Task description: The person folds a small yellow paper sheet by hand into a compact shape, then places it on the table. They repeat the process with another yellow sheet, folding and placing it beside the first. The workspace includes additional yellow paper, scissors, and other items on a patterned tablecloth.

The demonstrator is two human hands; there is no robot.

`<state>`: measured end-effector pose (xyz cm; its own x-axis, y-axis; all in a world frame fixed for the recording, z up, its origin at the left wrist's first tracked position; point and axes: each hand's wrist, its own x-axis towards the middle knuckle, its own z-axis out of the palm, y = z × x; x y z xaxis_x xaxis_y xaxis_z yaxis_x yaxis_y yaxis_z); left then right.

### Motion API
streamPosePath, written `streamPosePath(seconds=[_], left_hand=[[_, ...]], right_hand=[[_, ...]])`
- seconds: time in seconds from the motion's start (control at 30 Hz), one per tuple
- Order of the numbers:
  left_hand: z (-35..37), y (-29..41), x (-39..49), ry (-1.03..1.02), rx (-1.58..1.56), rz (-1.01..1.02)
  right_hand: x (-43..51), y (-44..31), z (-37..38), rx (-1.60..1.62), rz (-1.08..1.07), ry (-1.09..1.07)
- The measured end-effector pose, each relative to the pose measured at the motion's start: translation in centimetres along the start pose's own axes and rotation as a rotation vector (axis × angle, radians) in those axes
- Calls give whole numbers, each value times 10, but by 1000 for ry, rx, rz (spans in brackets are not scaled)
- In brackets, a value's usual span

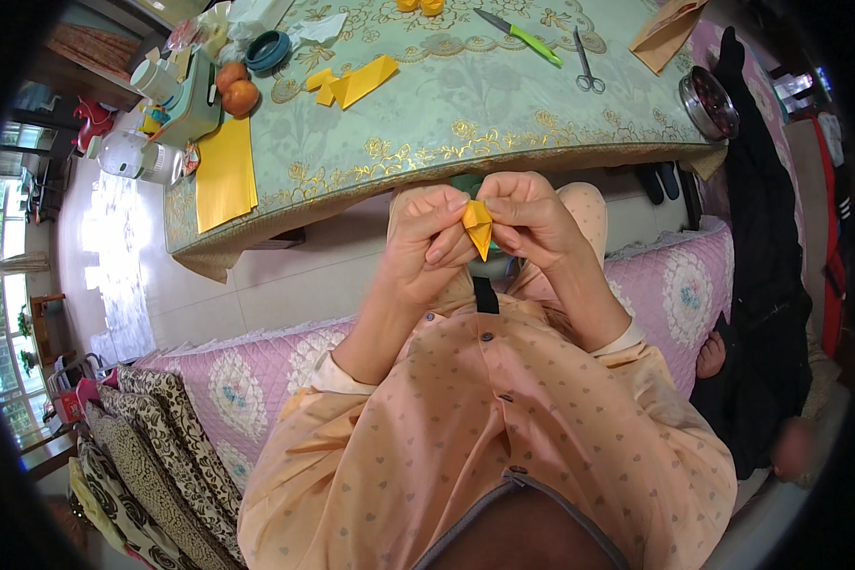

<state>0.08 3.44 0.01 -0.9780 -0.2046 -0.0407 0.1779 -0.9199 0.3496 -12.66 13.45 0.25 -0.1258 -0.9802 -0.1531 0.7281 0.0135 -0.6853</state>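
A small folded piece of yellow paper (pixel 478 226), its pointed end downward, is pinched between both hands above my lap. My left hand (pixel 436 231) grips its upper left corner between thumb and index finger. At its upper right, my right hand (pixel 527 214) pinches the other corner. On the table beyond lie folded yellow paper strips (pixel 362 81), a green-handled knife (pixel 524 39) and scissors (pixel 588 71). A stack of yellow paper sheets (pixel 226 178) rests at the table's left edge. Part of another yellow folded piece (pixel 420 6) shows at the top.
The table's cloth-covered edge (pixel 399 174) runs just beyond my hands. Two round fruits (pixel 239 97), a blue-green ring-shaped object (pixel 267 51) and a clear plastic jar (pixel 139 157) stand left. A metal bowl (pixel 709 103) and brown paper bag (pixel 666 35) are right. A person in black (pixel 762 285) lies on the right.
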Motion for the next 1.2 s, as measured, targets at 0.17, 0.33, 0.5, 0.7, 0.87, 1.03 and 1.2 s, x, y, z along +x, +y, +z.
streamPosePath(seconds=[0.17,0.33,0.5,0.7,0.87,1.03,1.2], left_hand=[[-7,-2,0,0,-9,0],[-16,6,-1,57,246,96],[-21,13,-1,87,219,121],[-24,5,4,25,147,48],[-21,5,8,46,136,20],[-19,6,8,52,176,11],[-11,10,4,154,318,-42]], right_hand=[[0,2,0,-13,-8,-10],[-3,1,0,46,76,-13],[-5,-1,8,143,87,-72],[0,7,1,166,80,-55],[1,17,-1,325,16,-75],[1,12,-2,172,-32,1],[-1,3,1,21,14,51]])
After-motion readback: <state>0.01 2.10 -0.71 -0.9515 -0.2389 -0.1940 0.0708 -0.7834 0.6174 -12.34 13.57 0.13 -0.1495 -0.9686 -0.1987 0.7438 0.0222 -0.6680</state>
